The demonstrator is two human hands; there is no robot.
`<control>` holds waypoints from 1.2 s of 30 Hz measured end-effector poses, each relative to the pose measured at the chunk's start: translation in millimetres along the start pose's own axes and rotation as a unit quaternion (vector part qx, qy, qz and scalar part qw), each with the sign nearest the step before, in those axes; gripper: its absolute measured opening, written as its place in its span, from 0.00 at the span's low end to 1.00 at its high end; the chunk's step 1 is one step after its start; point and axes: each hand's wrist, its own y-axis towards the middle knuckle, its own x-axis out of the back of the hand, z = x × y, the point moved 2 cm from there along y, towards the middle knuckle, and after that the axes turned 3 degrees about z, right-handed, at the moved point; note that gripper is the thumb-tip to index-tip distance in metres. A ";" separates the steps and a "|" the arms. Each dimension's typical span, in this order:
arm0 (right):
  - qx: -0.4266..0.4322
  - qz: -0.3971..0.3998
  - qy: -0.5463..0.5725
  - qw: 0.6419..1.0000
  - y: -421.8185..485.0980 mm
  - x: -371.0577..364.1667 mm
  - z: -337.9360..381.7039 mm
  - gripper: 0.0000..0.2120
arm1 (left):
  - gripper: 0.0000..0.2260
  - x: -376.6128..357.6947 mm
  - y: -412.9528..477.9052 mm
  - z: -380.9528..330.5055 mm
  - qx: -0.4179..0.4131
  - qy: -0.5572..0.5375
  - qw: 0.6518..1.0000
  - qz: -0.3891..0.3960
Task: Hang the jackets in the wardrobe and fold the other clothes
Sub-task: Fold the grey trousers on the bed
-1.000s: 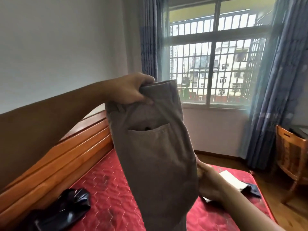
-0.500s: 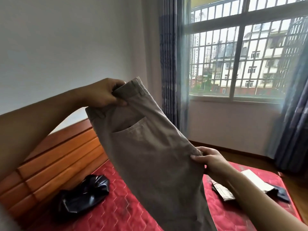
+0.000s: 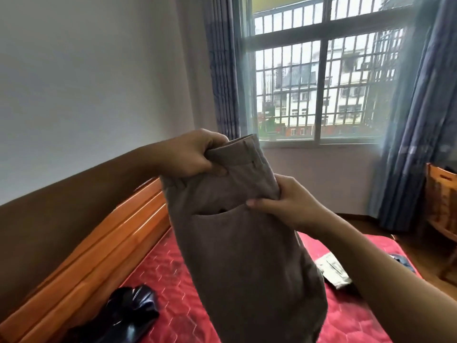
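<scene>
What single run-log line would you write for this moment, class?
step: fold | item: brown cloth trousers held above red quilted mattress | left hand: grips waistband | right hand: pinches side edge

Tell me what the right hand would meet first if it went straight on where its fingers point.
The brown trousers. The right hand pinches their edge by the pocket, its fingers pointing left across the cloth, so it meets them at once. What lies behind the cloth is hidden.

Brown trousers [image 3: 247, 256] held up over red bed [image 3: 173, 263], left hand [image 3: 190, 154] gripping waistband, right hand [image 3: 289, 204] pinching edge
</scene>
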 end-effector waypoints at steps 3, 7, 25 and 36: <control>-0.028 -0.044 -0.016 0.998 14.3 -29.7 5.3 0.05 | 0.07 7.8 -7.2 24.0 -0.015 0.027 0.999 0.043; -0.007 -0.060 0.067 0.996 27.2 -57.3 23.6 0.07 | 0.08 19.6 -17.7 43.8 -0.041 0.039 0.996 0.066; -0.070 -0.103 0.121 0.985 1.6 -65.0 -0.3 0.22 | 0.09 -4.6 -87.0 128.0 0.006 -0.168 0.984 -0.062; 0.044 -0.196 0.115 0.973 -48.3 -69.0 57.7 0.24 | 0.19 -20.0 -123.9 97.7 -0.096 -0.363 0.904 -0.203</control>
